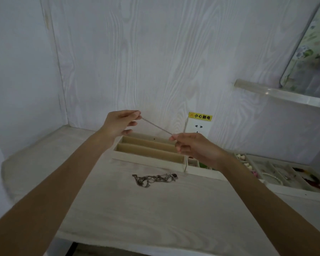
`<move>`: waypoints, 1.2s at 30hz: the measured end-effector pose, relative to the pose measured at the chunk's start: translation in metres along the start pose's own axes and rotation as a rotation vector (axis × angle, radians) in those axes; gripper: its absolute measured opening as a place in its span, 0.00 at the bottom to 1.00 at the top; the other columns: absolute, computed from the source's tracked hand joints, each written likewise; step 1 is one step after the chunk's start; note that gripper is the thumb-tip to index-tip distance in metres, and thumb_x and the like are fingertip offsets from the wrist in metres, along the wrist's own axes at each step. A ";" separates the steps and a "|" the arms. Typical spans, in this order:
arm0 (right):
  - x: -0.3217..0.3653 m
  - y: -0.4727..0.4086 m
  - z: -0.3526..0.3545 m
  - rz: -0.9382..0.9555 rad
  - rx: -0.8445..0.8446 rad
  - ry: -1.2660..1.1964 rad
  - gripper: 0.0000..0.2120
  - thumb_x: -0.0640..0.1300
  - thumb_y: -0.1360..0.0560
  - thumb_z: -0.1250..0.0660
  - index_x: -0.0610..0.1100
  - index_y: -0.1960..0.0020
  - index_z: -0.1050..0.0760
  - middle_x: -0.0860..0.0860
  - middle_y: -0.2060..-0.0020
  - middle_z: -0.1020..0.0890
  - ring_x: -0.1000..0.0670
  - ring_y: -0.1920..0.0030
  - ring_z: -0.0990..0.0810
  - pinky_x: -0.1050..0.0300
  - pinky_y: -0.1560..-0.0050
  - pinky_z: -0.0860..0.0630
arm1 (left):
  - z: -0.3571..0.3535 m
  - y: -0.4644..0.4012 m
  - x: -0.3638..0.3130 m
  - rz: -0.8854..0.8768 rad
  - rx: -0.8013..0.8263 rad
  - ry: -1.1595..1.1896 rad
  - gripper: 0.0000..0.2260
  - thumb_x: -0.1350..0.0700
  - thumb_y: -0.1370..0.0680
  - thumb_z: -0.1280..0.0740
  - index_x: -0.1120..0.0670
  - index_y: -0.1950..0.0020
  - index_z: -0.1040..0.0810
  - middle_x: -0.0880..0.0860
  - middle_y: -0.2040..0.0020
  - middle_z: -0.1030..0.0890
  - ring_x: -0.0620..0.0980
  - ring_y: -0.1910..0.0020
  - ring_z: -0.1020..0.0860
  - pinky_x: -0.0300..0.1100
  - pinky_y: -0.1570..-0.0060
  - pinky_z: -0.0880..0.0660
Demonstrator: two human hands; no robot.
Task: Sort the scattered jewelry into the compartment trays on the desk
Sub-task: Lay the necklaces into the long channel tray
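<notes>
A thin silver chain (156, 126) is stretched taut in the air between my two hands, above the trays. My left hand (118, 123) pinches its upper left end, and my right hand (194, 147) pinches its lower right end. Below them a cream tray with long beige compartments (150, 160) lies on the desk, its visible slots holding nothing. A tangled heap of silver chains with a dark ring (154, 179) lies on the desk just in front of that tray. More trays (288, 189) to the right hold beads, pearls and red pieces.
A wall socket with a yellow warning label (199, 126) sits behind the trays. A clear shelf (281, 95) juts from the wall at upper right, with a flowered tray leaning above it. The desk's front edge (137, 242) is near the bottom.
</notes>
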State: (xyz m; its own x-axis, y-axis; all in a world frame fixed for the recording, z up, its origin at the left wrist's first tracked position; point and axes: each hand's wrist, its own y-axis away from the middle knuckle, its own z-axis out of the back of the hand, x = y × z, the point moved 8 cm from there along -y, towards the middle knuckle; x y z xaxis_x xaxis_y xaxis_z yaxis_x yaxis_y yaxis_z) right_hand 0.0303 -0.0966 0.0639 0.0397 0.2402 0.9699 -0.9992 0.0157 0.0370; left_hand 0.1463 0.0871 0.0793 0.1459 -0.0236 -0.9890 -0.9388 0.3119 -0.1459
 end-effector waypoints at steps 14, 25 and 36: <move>-0.012 -0.053 0.063 -0.440 0.132 0.062 0.11 0.46 0.26 0.32 0.42 0.49 0.18 0.49 0.65 0.21 0.52 0.62 0.22 0.61 0.54 0.23 | 0.016 -0.082 0.022 0.193 0.115 -0.204 0.07 0.55 0.23 0.33 0.43 0.54 0.19 0.38 0.64 0.17 0.43 0.58 0.22 0.37 0.61 0.28; 0.011 -0.043 0.109 -0.677 -0.036 0.106 0.15 0.47 0.30 0.29 0.37 0.50 0.20 0.49 0.69 0.22 0.54 0.71 0.27 0.65 0.67 0.31 | 0.023 -0.083 -0.023 0.355 0.651 -0.485 0.11 0.44 0.35 0.28 0.42 0.54 0.16 0.42 0.54 0.15 0.36 0.53 0.19 0.30 0.62 0.27; -0.010 -0.065 0.094 -0.739 -0.098 0.193 0.08 0.44 0.27 0.30 0.39 0.55 0.18 0.48 0.66 0.16 0.55 0.68 0.18 0.67 0.66 0.22 | 0.024 -0.116 0.003 0.090 0.720 -0.988 0.06 0.52 0.28 0.26 0.49 0.53 0.14 0.43 0.57 0.15 0.31 0.64 0.23 0.25 0.60 0.32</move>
State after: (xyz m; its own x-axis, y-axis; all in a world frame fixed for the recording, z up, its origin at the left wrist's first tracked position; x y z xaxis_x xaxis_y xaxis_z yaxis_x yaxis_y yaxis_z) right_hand 0.0942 -0.1908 0.0744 0.7059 0.2990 0.6421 -0.7081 0.3215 0.6287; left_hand 0.2634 0.0741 0.0942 0.5578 0.6576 -0.5064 -0.6163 0.7368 0.2780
